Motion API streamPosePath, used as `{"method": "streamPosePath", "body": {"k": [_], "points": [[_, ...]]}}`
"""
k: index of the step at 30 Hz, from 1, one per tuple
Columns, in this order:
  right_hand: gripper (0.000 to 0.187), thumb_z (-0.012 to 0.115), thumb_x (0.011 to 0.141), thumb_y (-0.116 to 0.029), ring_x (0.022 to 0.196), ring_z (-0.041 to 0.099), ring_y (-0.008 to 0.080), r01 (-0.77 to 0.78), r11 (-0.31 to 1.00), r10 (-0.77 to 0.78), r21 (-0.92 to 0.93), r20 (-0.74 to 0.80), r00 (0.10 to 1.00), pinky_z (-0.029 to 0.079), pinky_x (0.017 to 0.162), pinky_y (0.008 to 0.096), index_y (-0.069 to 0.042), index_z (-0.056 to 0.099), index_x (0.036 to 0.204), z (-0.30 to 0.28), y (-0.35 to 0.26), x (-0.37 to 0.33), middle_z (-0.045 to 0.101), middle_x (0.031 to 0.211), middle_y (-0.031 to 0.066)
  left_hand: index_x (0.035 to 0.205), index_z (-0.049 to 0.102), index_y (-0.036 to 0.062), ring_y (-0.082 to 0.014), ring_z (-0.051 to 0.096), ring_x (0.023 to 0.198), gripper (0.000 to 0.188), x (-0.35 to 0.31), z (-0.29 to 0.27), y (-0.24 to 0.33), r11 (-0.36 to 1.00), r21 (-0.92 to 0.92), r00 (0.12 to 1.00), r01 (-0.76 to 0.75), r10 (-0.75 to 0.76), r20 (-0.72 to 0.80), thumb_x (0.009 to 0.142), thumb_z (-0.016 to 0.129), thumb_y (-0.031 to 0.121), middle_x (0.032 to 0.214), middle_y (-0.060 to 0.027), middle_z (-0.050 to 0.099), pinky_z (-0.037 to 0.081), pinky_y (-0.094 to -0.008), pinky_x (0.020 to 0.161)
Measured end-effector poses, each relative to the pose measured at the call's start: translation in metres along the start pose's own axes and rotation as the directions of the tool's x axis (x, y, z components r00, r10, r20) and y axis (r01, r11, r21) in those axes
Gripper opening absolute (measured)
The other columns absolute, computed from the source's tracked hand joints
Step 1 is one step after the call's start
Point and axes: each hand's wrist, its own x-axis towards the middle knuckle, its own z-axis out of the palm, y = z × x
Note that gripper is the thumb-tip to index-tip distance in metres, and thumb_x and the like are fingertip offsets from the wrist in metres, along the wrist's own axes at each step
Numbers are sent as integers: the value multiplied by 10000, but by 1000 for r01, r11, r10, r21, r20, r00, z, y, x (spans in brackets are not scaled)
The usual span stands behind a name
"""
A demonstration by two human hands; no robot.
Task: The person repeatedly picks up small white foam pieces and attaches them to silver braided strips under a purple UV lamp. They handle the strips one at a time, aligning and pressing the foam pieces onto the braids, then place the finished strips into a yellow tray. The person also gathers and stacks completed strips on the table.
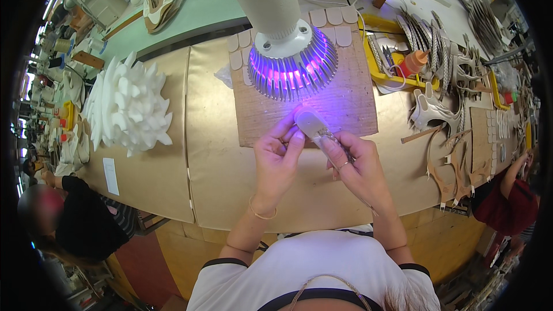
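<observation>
A gold-covered worktop (213, 187) stands in a crowded workshop. On it lies a brown board (352, 101); a spiky white pile (129, 106) sits toward the worktop's left edge. A purple-lit lamp (294, 66) points down at the board. Over the board's near edge, the right hand (360, 161) grasps a pale, round-ended piece (311, 121); the left hand's (277, 152) fingers meet its rounded end, whether pinching, cannot tell.

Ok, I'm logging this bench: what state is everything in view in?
Lamp: lit, glowing purple
Pale rounded piece: held
Right hand: closed on that piece
Left hand: fingers bent at the piece's rounded end
Red bottle: tilted
Yellow tray: open, loaded
White pieces: heaped
Paper slip: lying flat
</observation>
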Motion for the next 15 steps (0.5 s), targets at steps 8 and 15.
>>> {"method": "streamPosePath", "body": {"k": [8,15], "points": [[265,564,957,-244,530,489,42,-2,1000,2,7,-8,1000,395,491,205,11,638,956,0,2,1,543,627,-9,1297,488,-92,-135,575,1093,380,-1,-1,-1,1000,-7,1000,20,-20,8,930,526,-3,1213,-127,604,454,-236,913],[274,558,960,-255,537,486,39,-16,1000,16,11,-11,1000,392,493,204,7,639,956,0,3,1,541,628,-13,1261,513,-85,-196,658,919,336,0,2,-1,999,22,999,-37,37,-4,938,508,8,1073,-143,653,564,-343,817]]}}
